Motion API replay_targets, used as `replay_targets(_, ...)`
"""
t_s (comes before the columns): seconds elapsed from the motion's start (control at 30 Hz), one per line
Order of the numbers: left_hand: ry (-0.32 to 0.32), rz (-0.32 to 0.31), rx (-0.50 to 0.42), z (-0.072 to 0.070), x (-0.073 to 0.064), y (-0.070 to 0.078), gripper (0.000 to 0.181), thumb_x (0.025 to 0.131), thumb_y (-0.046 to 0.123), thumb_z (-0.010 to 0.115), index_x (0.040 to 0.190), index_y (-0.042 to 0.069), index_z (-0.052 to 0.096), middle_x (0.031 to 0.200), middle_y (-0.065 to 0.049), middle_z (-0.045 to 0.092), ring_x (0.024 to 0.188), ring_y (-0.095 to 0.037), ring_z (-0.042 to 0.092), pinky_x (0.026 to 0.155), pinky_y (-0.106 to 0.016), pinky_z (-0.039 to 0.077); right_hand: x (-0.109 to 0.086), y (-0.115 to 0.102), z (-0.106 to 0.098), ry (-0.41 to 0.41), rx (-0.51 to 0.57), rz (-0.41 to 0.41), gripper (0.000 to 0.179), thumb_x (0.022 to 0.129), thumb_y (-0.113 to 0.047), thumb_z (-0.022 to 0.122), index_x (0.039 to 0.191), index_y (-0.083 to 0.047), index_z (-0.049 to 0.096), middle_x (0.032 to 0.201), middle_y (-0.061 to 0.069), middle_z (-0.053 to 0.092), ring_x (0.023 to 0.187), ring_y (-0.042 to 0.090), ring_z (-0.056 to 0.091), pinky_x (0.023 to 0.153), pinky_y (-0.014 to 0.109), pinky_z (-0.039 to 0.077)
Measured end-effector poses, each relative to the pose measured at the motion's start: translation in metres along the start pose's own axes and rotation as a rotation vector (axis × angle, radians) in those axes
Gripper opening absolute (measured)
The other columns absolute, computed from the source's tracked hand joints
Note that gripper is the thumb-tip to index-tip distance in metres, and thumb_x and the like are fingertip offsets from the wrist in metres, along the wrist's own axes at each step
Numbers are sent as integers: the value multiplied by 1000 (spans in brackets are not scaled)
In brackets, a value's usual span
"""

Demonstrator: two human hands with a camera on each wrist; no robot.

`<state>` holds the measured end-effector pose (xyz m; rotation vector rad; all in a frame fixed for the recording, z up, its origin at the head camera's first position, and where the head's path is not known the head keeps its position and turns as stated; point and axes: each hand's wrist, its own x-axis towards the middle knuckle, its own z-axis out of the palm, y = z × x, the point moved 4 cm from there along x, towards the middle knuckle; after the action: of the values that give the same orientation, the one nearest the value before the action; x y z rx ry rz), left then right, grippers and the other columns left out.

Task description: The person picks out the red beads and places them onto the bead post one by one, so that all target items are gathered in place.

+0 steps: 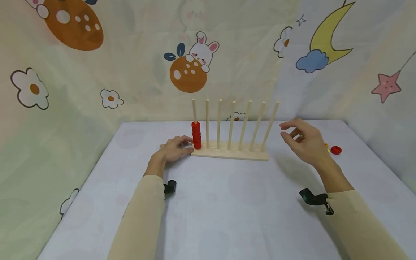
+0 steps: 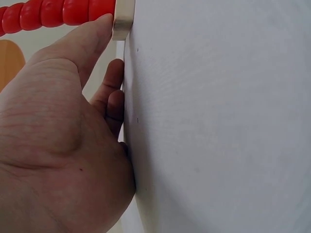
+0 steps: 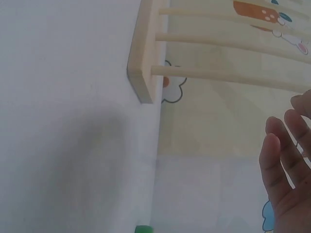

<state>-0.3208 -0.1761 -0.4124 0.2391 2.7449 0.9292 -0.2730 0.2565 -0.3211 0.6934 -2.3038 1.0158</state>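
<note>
A wooden peg rack [image 1: 234,155] with a row of upright pegs stands on the table. Several red beads [image 1: 196,135] are stacked on its leftmost peg; the other pegs carry none. My left hand [image 1: 175,148] holds the rack's left end, thumb at the front and forefinger farther back. In the left wrist view, the thumb tip lies at the base's edge [image 2: 123,24], beside the lowest bead. My right hand [image 1: 303,139] hovers past the rack's right end, fingers loosely bent and apart from the thumb, holding nothing visible. In the right wrist view its fingers show near the end peg [image 3: 228,80].
A loose red bead [image 1: 336,150] lies at the right of the table, beside orange and yellow pieces partly hidden by my right wrist. Something green [image 3: 144,229] shows at the right wrist view's bottom edge. A printed cloth [image 1: 143,65] hangs behind the table.
</note>
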Motion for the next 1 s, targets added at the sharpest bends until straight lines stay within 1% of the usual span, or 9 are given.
replay_targets(0.17, -10, -3, 2, 1, 0, 2, 45, 98, 43, 64, 140, 31, 58, 144, -5, 53, 133, -32, 40, 106, -56, 25, -9, 11, -9, -3, -26, 15, 31, 88, 7, 74, 116, -8, 72, 107, 5, 70, 71, -3, 60, 63, 10, 47)
replay_targets(0.3, -13, 2, -4, 1, 1, 4, 45, 98, 42, 64, 140, 31, 58, 144, -5, 53, 134, -32, 39, 108, -57, 24, -16, 20, -17, -1, -15, 56, 31, 89, 6, 73, 116, -8, 72, 107, 5, 69, 72, -2, 61, 60, 11, 48)
replay_targets(0.4, -15, 9, -13, 1, 2, 5, 44, 98, 42, 65, 140, 31, 58, 144, -4, 54, 133, -32, 39, 110, -59, 22, -23, 29, -22, -6, -12, 110, 30, 90, 4, 72, 117, -9, 72, 107, 1, 68, 70, -2, 60, 57, 12, 47)
replay_targets(0.5, -25, 12, -18, 2, 4, 6, 45, 97, 42, 65, 140, 30, 58, 143, -4, 54, 134, -32, 39, 110, -60, 22, -31, 40, -27, -5, -18, 149, 29, 90, 4, 72, 117, -8, 71, 107, -4, 67, 71, -2, 59, 57, 12, 46)
replay_targets(0.6, -30, 8, -15, 2, 4, 4, 45, 97, 42, 64, 141, 30, 57, 144, -5, 53, 134, -33, 39, 111, -62, 21, -36, 50, -32, -10, -44, 171, 30, 91, 2, 72, 119, -7, 71, 106, -9, 67, 76, -3, 57, 61, 11, 44)
replay_targets(0.73, -24, 3, -12, -1, 3, 2, 44, 98, 42, 63, 140, 30, 57, 144, -5, 53, 135, -34, 38, 113, -66, 17, -36, 60, -37, -31, -78, 192, 30, 93, -2, 72, 123, -9, 70, 105, -18, 63, 80, -4, 56, 62, 12, 43)
replay_targets(0.83, -24, 1, -11, -4, 1, 0, 44, 98, 42, 63, 141, 30, 57, 145, -6, 52, 136, -34, 38, 113, -67, 16, -36, 64, -39, -56, -99, 208, 32, 94, -5, 72, 126, -8, 68, 105, -14, 62, 79, -4, 55, 59, 13, 44)
replay_targets(0.97, -22, 5, -24, -4, 1, -1, 45, 98, 42, 63, 141, 30, 57, 145, -5, 53, 136, -34, 38, 115, -70, 10, -41, 72, -47, -107, -160, 287, 34, 98, -13, 70, 131, -9, 65, 112, 3, 60, 81, -9, 53, 55, 18, 48)
replay_targets(1.0, -21, 9, -30, -4, 2, -1, 45, 98, 43, 63, 141, 30, 57, 145, -5, 53, 136, -34, 38, 115, -70, 9, -43, 75, -51, -120, -179, 314, 35, 99, -16, 69, 132, -10, 63, 115, 5, 60, 82, -11, 52, 55, 19, 48)
